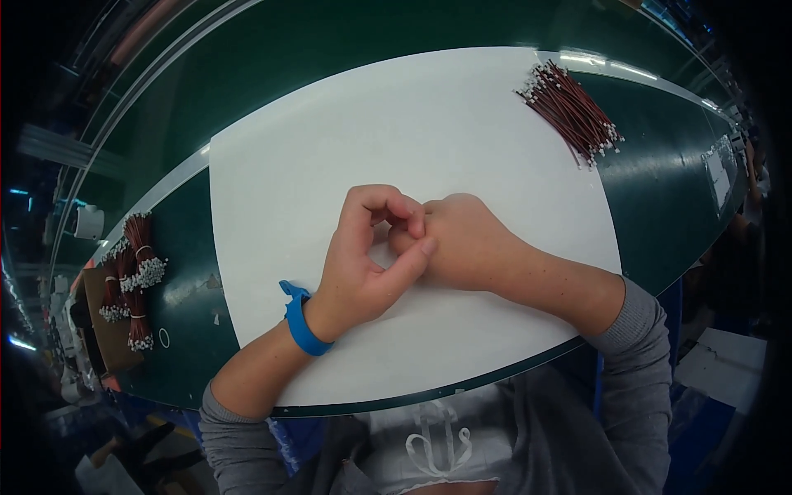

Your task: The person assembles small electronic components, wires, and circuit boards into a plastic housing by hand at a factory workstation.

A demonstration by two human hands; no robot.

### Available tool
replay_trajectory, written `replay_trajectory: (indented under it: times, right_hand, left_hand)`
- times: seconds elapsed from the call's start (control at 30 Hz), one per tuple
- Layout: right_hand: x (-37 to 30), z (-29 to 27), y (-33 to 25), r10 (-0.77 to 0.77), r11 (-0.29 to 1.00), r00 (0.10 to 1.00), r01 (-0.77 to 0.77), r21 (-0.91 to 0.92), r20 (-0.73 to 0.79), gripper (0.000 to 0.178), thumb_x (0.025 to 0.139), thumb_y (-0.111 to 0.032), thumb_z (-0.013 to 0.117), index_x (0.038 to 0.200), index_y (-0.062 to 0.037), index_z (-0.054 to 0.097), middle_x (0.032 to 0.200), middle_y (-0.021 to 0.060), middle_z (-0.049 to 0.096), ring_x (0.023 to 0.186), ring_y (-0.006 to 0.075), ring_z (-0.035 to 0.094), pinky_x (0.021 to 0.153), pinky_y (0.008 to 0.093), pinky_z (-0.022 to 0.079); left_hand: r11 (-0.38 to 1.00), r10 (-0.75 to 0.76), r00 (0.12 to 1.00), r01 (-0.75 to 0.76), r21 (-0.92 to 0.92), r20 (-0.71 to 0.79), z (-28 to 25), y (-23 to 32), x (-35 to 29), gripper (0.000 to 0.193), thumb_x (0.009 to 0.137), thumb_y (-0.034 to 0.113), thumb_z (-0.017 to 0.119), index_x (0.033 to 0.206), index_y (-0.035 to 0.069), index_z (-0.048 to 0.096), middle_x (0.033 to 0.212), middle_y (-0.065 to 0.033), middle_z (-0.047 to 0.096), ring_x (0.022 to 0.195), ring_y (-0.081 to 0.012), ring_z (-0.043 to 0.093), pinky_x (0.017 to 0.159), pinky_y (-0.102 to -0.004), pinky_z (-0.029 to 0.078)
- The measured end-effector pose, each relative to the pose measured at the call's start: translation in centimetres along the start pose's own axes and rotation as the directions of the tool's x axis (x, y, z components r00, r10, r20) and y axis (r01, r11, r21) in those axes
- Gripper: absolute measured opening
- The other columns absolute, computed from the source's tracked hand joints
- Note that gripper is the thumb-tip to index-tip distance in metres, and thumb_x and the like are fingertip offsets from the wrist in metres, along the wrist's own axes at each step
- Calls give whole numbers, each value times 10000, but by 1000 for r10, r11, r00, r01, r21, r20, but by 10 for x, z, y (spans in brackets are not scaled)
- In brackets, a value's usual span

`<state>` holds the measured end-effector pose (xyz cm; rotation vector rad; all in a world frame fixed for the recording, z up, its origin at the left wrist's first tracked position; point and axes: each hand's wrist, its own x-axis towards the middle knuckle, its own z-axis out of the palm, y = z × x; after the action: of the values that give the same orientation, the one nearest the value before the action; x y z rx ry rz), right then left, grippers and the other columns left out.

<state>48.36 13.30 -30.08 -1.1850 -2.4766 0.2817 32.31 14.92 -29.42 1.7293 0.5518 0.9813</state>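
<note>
Over the middle of a white sheet (313, 173), my two hands meet. My left hand (370, 247) has a blue band (304, 323) round its wrist; its fingers are curled, and the thumb and fingertips touch the thumb side of my right hand. Back upward, my right hand (462, 239) is closed, with most of its fingers hidden underneath. Whatever either hand may hold cannot be seen. Beyond the right hand, a loose pile of dark red wires with white connectors at their ends (571, 111) lies across the sheet's far right corner.
At the left, several tied bundles of similar wires (136, 272) lie on the green tabletop (186, 305) and in or on a brown cardboard box (106, 330). A small pale ring (164, 339) lies beside them. A raised metal rail (157, 186) runs behind the tabletop.
</note>
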Motion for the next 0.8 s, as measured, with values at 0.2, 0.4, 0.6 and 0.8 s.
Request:
replay_trajectory:
  times: [0.2, 0.4, 0.6, 0.8]
  right_hand:
    - [1, 3, -2, 69, 995, 993, -61, -82, 95, 85, 742, -171, 608, 666, -137, 587, 621, 36, 600, 605, 216, 624, 500, 350, 467]
    - [6, -9, -7, 140, 989, 957, -146, 6, 254, 92, 781, -193, 559, 720, -126, 545, 708, 41, 605, 670, 247, 615, 564, 362, 482]
    - [2, -1, -5, 101, 995, 978, -99, -21, 184, 71, 746, -172, 609, 684, -155, 637, 641, 24, 614, 659, 216, 628, 535, 345, 482]
    - [-1, 5, -3, 37, 995, 993, -26, -100, 116, 86, 730, -151, 610, 650, -163, 638, 626, 17, 605, 632, 206, 615, 517, 328, 470]
  left_hand:
    - [986, -135, 987, 126, -111, -81, 9, 3, -1, 380, 807, 11, 636, 1094, 51, 390, 905, -60, 517, 858, -127, 502, 824, -287, 432]
    - [998, -40, 994, 45, 47, -101, 8, 6, -2, 357, 815, -5, 615, 1097, 40, 402, 899, -57, 520, 833, -124, 525, 814, -285, 452]
    - [997, -27, 995, 34, 72, -99, 6, 4, -2, 337, 828, -14, 595, 1108, 26, 412, 915, -63, 533, 854, -127, 555, 829, -290, 459]
    - [998, -51, 993, 48, -35, -110, 6, 3, -3, 308, 850, -30, 568, 1111, 19, 411, 936, -68, 537, 881, -134, 566, 829, -285, 462]
